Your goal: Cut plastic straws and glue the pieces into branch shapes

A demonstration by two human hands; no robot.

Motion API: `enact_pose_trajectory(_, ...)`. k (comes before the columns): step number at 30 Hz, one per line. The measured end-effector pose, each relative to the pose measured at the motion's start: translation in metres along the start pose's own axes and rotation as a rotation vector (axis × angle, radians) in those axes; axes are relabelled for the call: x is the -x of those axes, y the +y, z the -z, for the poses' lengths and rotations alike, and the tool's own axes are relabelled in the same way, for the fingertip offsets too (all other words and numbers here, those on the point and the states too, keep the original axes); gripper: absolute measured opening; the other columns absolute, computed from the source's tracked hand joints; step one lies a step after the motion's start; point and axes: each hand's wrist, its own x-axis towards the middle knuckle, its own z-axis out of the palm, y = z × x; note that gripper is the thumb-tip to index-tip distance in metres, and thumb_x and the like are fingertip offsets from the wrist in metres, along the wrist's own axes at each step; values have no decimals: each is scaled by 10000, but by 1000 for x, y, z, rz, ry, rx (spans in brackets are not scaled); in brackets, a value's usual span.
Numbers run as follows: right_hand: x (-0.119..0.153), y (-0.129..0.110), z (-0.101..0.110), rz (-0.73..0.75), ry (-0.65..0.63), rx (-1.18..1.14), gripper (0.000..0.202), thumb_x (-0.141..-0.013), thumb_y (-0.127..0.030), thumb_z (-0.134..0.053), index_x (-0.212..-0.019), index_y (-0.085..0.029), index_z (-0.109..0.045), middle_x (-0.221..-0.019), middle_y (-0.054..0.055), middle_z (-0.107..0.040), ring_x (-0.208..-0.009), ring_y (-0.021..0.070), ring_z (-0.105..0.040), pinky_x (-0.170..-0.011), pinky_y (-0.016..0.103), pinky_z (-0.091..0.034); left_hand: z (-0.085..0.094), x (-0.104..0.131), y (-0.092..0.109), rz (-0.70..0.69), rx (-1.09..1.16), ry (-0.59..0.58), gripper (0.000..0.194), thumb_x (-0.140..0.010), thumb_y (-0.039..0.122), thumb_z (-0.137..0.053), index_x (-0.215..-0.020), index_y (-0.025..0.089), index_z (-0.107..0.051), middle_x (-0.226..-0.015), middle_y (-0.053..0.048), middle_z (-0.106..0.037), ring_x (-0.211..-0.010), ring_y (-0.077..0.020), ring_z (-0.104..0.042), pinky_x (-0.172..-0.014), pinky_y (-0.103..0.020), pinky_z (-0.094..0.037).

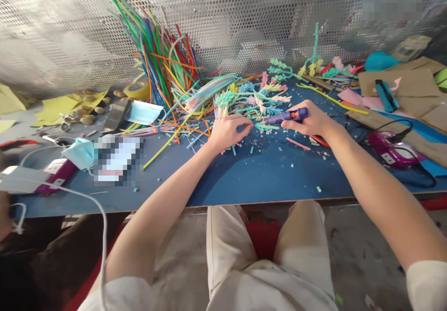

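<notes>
Beige trousers (226, 236), below the tabletop (244, 180). Right hand (309, 120) gripping hot-glue gun (292, 114); left hand (228, 131) pinched closed, contents unclear. Formed pipe-cleaner sprigs (247, 88) lie beyond the hands; straight pipe cleaners (164, 64) remain unworked.

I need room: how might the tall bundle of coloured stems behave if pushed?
The bundle looks apt to topple or splay, being tall and slanted; it's probably light, being thin-stranded, and fairly stiff, since much stands straight.
</notes>
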Motion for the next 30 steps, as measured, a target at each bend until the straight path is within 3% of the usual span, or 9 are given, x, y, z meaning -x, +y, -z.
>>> enact_pose_trajectory(7, -1, 1, -1, -37, -25, 37, 583, -901, -729, -681, -602, -239, -578, -543, -24, -484, -534, 137, -406, -574, 340, -289, -1, 0, 1, -15, -6, 4, 283, -1035, 377, -598, -1041, 283, -865, -1022, -27, -842, -839, -154, -750, -697, -270, -513)
enact_pose_trajectory(21, -3, -4, 1, -22, -24, 72, 716, -883, -780, -661, -535, -238, -347, -500, -42, -306, -522, 113, -297, -545, 328, -234, -1, 0, 1, -21, -10, 15, 290, -1052, 409, -602, -1044, 281, -863, -1008, -28, -845, -801, -149, -748, -720, -283, -522)
enact_pose_trajectory(30, -3, -1, 0, -50, -19, 108, 735, -863, -827, -641, -530, -235, -361, -497, -39, -308, -527, 120, -299, -553, 323, -225, 0, 0, 2, -21, -18, 34, 274, -1043, 398, -610, -1038, 291, -863, -983, -16, -841, -803, -149, -743, -718, -288, -519)
